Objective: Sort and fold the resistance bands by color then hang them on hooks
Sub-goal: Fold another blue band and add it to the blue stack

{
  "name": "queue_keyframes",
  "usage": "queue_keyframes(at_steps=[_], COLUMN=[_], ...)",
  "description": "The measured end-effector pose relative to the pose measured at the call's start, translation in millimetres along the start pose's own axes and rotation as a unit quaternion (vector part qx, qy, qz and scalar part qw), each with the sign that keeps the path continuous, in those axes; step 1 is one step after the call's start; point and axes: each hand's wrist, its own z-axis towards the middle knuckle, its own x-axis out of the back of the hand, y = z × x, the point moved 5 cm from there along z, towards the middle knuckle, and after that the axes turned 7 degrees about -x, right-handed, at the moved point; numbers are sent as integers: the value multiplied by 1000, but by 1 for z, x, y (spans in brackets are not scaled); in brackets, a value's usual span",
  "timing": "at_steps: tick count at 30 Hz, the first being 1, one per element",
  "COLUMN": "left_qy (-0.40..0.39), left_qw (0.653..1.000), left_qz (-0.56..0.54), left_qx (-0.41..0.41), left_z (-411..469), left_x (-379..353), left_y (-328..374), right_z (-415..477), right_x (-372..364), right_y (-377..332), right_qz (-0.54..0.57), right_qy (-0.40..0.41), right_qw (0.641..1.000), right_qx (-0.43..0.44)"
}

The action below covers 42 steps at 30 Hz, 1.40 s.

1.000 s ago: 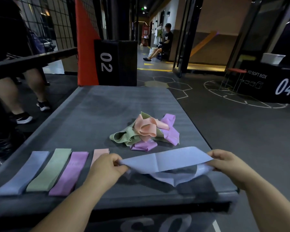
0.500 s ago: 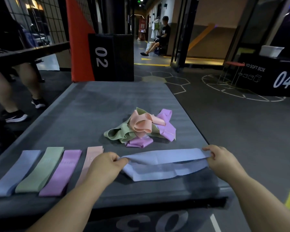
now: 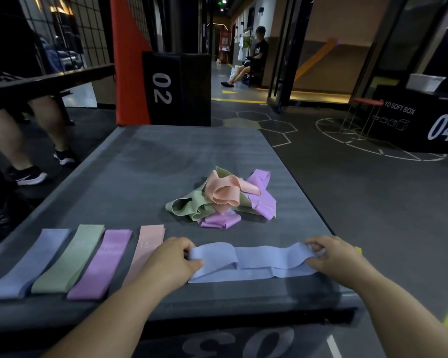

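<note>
A light blue resistance band (image 3: 254,262) lies stretched flat across the near part of the dark grey soft box top (image 3: 145,177). My left hand (image 3: 171,262) pinches its left end and my right hand (image 3: 334,257) pinches its right end. To the left lie folded bands side by side: blue (image 3: 29,264), green (image 3: 70,259), purple (image 3: 101,264) and pink (image 3: 145,249), the pink one partly under my left wrist. A tangled pile of green, pink and purple bands (image 3: 223,197) sits in the middle of the box top.
A black box marked 02 (image 3: 176,89) and a red pad (image 3: 130,60) stand beyond the far edge. A person's legs (image 3: 23,140) are at the left. Another person (image 3: 254,58) sits down the corridor. A black box marked 04 (image 3: 419,120) stands at the right.
The blue band, held up off the surface a second ago, has come down and now lies flat on the box top between my hands. Both hands moved lower with it.
</note>
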Motion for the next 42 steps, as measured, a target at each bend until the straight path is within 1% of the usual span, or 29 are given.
queue_keyframes(at_steps=[2,6,8,10,12,14,16,19,22,25,29,32,34,36,38,40,42], left_qy=[-5,-15,-28,-36,-24,1,13,20,13,11,20,23,23,18,20,25,21], left_qw=[1000,999,997,994,994,995,997,998,998,999,1000,996,983,955,911,854,808], left_qz=[7,27,38,72,83,68,53,48,46,43,-11,-88,-176,-285,-393,-492,-558], left_qx=[-9,-44,-59,-68,-73,-69,-59,-44,-35,-25,-10,19,51,85,126,166,189], left_z=[-1,-6,-8,-8,-7,-5,-2,1,3,4,8,11,12,11,10,8,7], left_x=[-1,-3,-3,-4,-5,-3,-3,-2,-1,-1,-2,-4,-7,-9,-10,-11,-12], left_y=[0,7,10,10,7,4,2,0,1,1,-2,-6,-10,-9,-6,-2,1], right_z=[-2,0,3,5,8,12,11,9,5,4,2,0,-4,-4,-3,-3,-4], right_x=[0,0,1,2,2,0,-2,-5,-7,-7,-10,-16,-16,-15,-15,-13,-11], right_y=[-3,-3,-1,2,6,10,14,17,16,13,6,3,-3,-7,-6,-4,-5], right_qz=[-5,10,49,99,145,203,268,361,449,530,594,615,632,642,652,653,647], right_qy=[-6,8,17,20,8,-15,-44,-108,-154,-176,-219,-241,-256,-254,-228,-213,-197], right_qw=[1000,1000,999,995,989,978,959,919,871,818,760,734,715,707,704,704,713], right_qx=[9,6,-5,-19,-36,-57,-81,-113,-126,-137,-147,-155,-154,-154,-164,-179,-184])
